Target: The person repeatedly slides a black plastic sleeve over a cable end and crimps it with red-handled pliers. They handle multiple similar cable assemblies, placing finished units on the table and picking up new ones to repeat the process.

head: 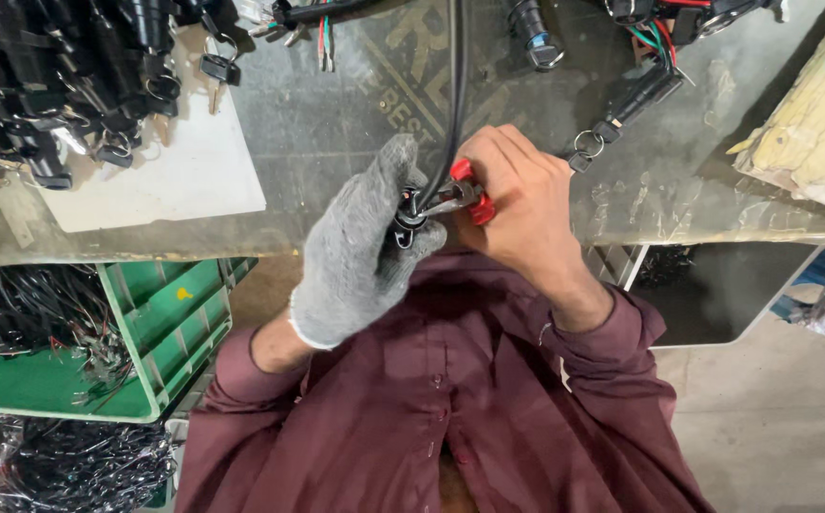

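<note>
My left hand [360, 252], in a grey knit glove, grips a small black cylindrical part [408, 220] at the end of a black cable [454, 104] that runs up across the workbench. My right hand [517, 195], bare, is closed on red-handled pliers [469, 195] whose metal jaws bite the black part between both hands. Both hands are held just over the near edge of the bench, above my maroon shirt.
A heap of black lock-and-key parts [61, 85] lies at the bench's left on a white sheet [175, 176]. More wired parts [640, 90] lie at the back right, yellowish cloth [811, 123] far right. A green crate [161, 323] with wires stands below left.
</note>
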`<state>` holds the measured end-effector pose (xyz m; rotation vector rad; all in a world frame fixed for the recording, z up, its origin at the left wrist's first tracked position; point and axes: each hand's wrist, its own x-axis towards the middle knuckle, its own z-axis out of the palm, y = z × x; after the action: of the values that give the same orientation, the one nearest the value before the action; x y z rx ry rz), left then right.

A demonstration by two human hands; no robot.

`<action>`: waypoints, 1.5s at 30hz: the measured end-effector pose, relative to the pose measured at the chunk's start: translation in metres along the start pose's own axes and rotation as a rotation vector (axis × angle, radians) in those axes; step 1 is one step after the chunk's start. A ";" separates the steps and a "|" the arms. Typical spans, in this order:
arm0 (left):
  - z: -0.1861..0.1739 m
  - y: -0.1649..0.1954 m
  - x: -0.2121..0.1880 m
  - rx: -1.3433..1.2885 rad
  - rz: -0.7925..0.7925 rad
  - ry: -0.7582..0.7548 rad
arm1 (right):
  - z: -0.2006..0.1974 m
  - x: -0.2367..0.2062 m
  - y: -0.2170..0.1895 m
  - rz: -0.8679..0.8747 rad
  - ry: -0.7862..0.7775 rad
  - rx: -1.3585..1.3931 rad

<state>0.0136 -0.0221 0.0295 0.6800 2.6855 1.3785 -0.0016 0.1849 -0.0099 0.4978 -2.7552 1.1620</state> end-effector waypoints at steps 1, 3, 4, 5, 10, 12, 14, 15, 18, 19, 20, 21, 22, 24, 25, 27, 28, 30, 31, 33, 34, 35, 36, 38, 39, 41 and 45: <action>0.003 -0.002 -0.002 0.032 0.018 0.020 | 0.000 0.000 -0.001 0.014 -0.004 -0.034; 0.008 -0.003 -0.007 0.126 0.009 0.034 | -0.002 -0.001 -0.003 0.032 -0.018 -0.068; 0.009 -0.004 -0.009 0.173 0.005 0.043 | -0.004 -0.002 -0.004 0.034 -0.023 -0.071; 0.009 -0.005 -0.011 0.234 0.032 0.049 | -0.005 -0.004 -0.004 0.035 -0.030 -0.076; 0.009 -0.011 -0.014 0.399 0.119 0.042 | -0.002 -0.018 -0.008 0.124 0.027 -0.116; 0.009 -0.015 -0.015 0.452 0.124 0.044 | 0.000 -0.021 -0.010 0.147 0.031 -0.084; 0.010 -0.018 -0.014 0.478 0.107 0.047 | 0.001 -0.021 -0.013 0.176 0.023 -0.066; 0.010 -0.018 -0.013 0.479 0.097 0.054 | 0.002 -0.020 -0.014 0.163 0.039 -0.052; 0.010 -0.015 -0.009 0.505 0.121 0.056 | 0.000 -0.016 -0.022 0.146 0.050 0.012; 0.009 -0.013 -0.006 0.519 0.140 0.062 | 0.000 -0.015 -0.025 0.144 0.045 0.039; 0.007 -0.009 -0.004 0.452 0.112 0.046 | 0.001 -0.013 -0.026 0.141 0.039 0.065; 0.005 -0.005 -0.001 0.383 0.085 0.027 | 0.001 -0.012 -0.026 0.156 0.041 0.028; 0.002 -0.001 0.001 0.313 0.066 0.004 | 0.003 -0.011 -0.025 0.173 0.048 -0.012; -0.006 0.006 0.005 0.090 -0.027 -0.044 | 0.007 -0.008 -0.018 0.168 0.078 -0.065; -0.011 0.010 0.006 -0.015 -0.082 -0.057 | 0.009 -0.007 -0.012 0.128 0.096 -0.070; -0.024 0.011 0.008 -0.324 -0.033 -0.186 | 0.014 -0.003 0.000 -0.022 0.143 0.032; -0.027 0.013 0.008 -0.488 -0.017 -0.256 | 0.015 0.000 0.006 -0.120 0.154 0.142; -0.031 0.015 0.009 -0.582 -0.132 -0.323 | 0.015 0.006 0.014 -0.218 0.116 0.270; -0.032 0.015 0.010 -0.630 -0.181 -0.363 | 0.014 0.009 0.016 -0.207 0.075 0.279; -0.033 0.018 0.011 -0.620 -0.266 -0.377 | 0.009 0.013 0.015 -0.182 0.021 0.291; -0.033 0.020 0.012 -0.613 -0.311 -0.384 | 0.007 0.014 0.012 -0.174 0.012 0.296; -0.031 0.021 0.012 -0.490 -0.188 -0.287 | 0.005 0.014 0.009 -0.167 0.001 0.303; -0.029 0.022 0.014 -0.365 -0.066 -0.189 | 0.005 0.012 0.003 -0.142 0.017 0.292; -0.024 0.022 0.015 -0.030 0.008 -0.074 | 0.007 0.006 -0.006 -0.091 0.050 0.269; -0.019 0.019 0.017 0.179 -0.042 -0.051 | 0.010 0.003 -0.009 -0.015 0.050 0.145; -0.014 0.013 0.015 0.385 -0.086 -0.028 | 0.017 0.000 -0.011 0.139 0.052 -0.102; -0.031 -0.012 0.008 0.471 -0.192 0.055 | 0.009 0.006 -0.003 -0.025 0.129 -0.247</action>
<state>-0.0058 -0.0483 0.0397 0.3898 3.0497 0.7350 -0.0057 0.1754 -0.0127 0.4114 -2.7200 0.8024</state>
